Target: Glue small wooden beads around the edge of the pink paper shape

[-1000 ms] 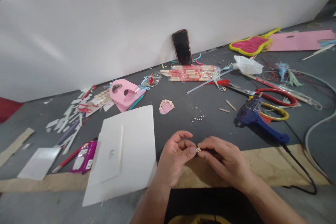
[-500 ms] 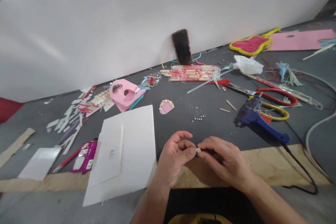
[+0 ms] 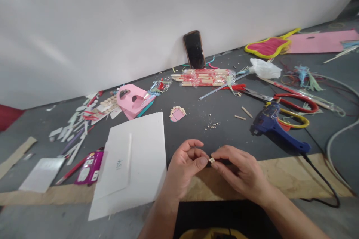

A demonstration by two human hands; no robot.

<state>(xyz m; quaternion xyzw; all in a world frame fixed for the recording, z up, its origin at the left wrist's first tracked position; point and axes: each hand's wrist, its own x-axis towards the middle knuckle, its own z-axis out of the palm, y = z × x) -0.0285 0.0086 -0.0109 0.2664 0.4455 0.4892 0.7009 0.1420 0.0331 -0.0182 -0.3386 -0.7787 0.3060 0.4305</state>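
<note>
Low in the middle of the view, my left hand [image 3: 183, 168] and my right hand [image 3: 241, 171] meet fingertip to fingertip. Both pinch a tiny cluster of pale beads [image 3: 211, 160] between thumb and fingers. Beyond them on the dark floor lie several loose pale beads [image 3: 211, 126] and a small pink arch-shaped piece edged with beads [image 3: 177, 113]. A blue glue gun [image 3: 276, 127] lies to the right of my hands, its black cord running off right.
White sheets [image 3: 131, 164] lie left of my hands, with a purple packet [image 3: 89, 166] and paper scraps [image 3: 75, 127] further left. Red-handled scissors [image 3: 283, 99], a packet of wooden sticks [image 3: 203, 76], a pink card shape [image 3: 131, 99] and a phone [image 3: 194, 49] leaning on the white wall lie beyond.
My left hand has shifted very slightly; otherwise both hands keep the same pinch on the bead cluster.
</note>
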